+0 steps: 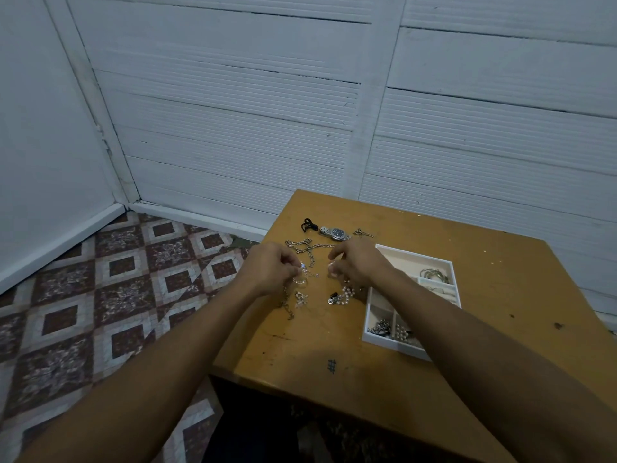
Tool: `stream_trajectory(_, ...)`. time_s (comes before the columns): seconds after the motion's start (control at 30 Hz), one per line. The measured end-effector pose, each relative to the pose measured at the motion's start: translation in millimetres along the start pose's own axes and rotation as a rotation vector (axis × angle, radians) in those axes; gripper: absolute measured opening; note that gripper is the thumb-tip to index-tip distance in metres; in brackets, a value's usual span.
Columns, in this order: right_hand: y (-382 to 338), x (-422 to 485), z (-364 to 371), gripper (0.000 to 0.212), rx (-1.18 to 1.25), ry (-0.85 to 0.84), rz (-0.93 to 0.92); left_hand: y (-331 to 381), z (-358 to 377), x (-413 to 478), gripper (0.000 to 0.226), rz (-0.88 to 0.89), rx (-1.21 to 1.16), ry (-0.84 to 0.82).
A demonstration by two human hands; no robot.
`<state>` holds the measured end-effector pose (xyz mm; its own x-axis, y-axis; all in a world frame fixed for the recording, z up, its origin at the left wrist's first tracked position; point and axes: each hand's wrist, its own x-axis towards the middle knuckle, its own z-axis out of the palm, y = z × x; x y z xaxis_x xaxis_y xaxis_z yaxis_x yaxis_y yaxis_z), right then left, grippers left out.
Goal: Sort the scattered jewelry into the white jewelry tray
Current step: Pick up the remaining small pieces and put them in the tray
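Two hands are in over the table point(500, 295), both at the loose pile toward its left edge. The left hand point(268, 272) has its fingers curled in, pinching one small beaded piece point(304, 268). The right hand point(359, 265) is curled as well with its tips bunched, but whether it has hold of anything I can't make out.

Count of what's loose: one silver watch point(335, 233), one black loop point(309, 224) and one thin chain point(363, 233) lie in a row nearest the far edge. One chunky link chain point(305, 248) sprawls just behind the hands. On the near side of the hands lie one pearl strand point(345, 295) and one crystal cluster point(300, 299).

One white jewelry tray point(390, 344) sits just right of the pile, toward the middle of the table. Inside it are a bunch of bangles point(434, 275) in a far compartment, and a dark chain point(380, 326) and some pearls point(401, 334) side by side in the two near ones. The right forearm lies across the tray's middle and hides part of it.

Patterned floor tiles point(117, 279) show off the left edge, and a white panelled wall point(233, 111) stands behind.
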<state>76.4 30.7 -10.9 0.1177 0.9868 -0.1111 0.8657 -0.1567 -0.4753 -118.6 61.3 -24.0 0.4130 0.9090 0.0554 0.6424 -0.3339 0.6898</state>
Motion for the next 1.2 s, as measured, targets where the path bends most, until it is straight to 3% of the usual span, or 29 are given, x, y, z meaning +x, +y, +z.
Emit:
stream_trajectory(0.27, 25.4, -31.7, -52.6, 0.011, 0.29, 0.055, 0.072, 22.3, 12.7, 0.7, 0.005, 0.011, -0.013, -0.036)
stream_trajectory(0.63, 88.8, -61.8, -72.1, 0.016, 0.14, 0.141, 0.168, 78.1, 53.3, 6.8, 0.006, 0.073, -0.062, -0.123)
stream_trajectory(1.03, 95.7, -62.2, -57.2, 0.008, -0.091, 0.167, 0.087, 101.7, 71.1, 13.2, 0.006, 0.08, -0.016, -0.147)
stream_trajectory(1.2, 92.2, -60.4, -55.4, 0.017, -0.164, 0.152, 0.072, 107.7, 73.0, 15.4, 0.006, 0.085, 0.007, -0.164)
